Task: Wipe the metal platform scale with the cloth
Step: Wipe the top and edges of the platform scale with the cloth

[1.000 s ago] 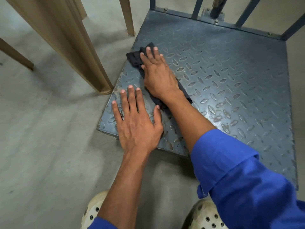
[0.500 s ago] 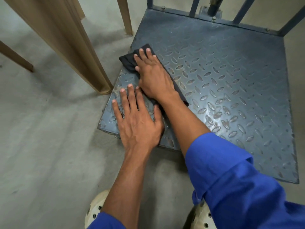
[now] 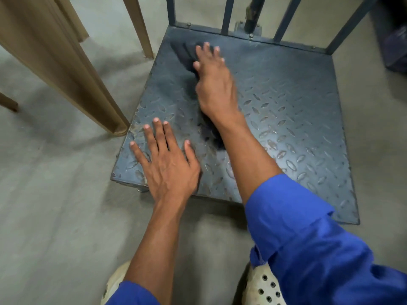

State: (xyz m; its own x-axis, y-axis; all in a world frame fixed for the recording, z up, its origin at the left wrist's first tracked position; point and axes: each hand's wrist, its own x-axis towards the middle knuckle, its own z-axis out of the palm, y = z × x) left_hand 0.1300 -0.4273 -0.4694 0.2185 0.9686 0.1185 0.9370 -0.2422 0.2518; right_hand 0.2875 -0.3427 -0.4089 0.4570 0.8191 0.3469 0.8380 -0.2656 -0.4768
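Wiping under way. The metal platform scale [image 3: 286, 106] lies under both your palms; the cloth [image 3: 185, 53] is pinned beneath your right hand [image 3: 214, 84], fingers flat, clasping nothing. Your left hand [image 3: 167, 164] rests flat behind that grip. Next, likely sweep rightward over the remaining plate. A second ago the wiping hand lay nearer you

The platform scale [image 3: 286, 111] is blue-grey painted metal tread plate, its raised lozenges dully shiny, with rusty specks toward the near edge; its upright bars [image 3: 226, 16] are the same painted metal; the cloth [image 3: 186, 55] is dark, soft, matt; the floor [image 3: 55, 194] is smooth matt concrete; the furniture legs [image 3: 66, 69] look like smooth tan wood; the sleeve [image 3: 308, 238] is matt blue fabric; the shoe [image 3: 262, 287] is cream perforated plastic.
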